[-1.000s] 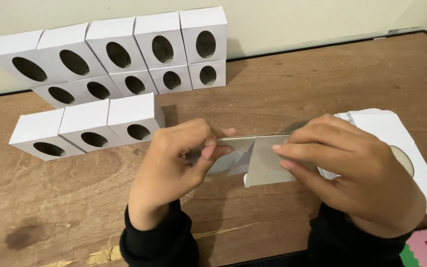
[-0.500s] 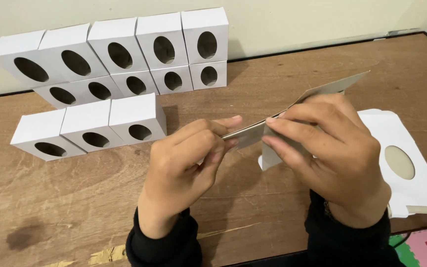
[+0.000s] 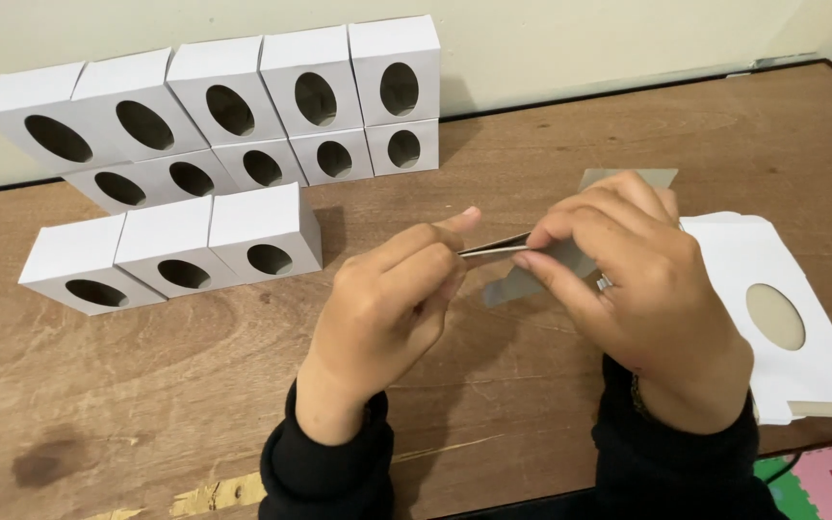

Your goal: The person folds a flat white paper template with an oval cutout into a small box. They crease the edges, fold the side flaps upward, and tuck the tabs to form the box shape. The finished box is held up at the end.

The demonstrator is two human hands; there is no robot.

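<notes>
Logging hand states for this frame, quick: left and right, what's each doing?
Left hand: closed, fingers pinching the left end of the flat cardboard piece.
Right hand: closed, fingers gripping the same cardboard piece from the right.

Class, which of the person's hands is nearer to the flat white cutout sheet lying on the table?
Right. The right hand overlaps the flat sheet's left edge; the left hand is farther left, toward the row of three boxes.

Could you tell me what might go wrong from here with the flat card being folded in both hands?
The flat card blank is pinched only at its edge by the left hand and right hand, so it might crease off-line. The stacked white boxes stand close, so a stray elbow could topple them.
</notes>
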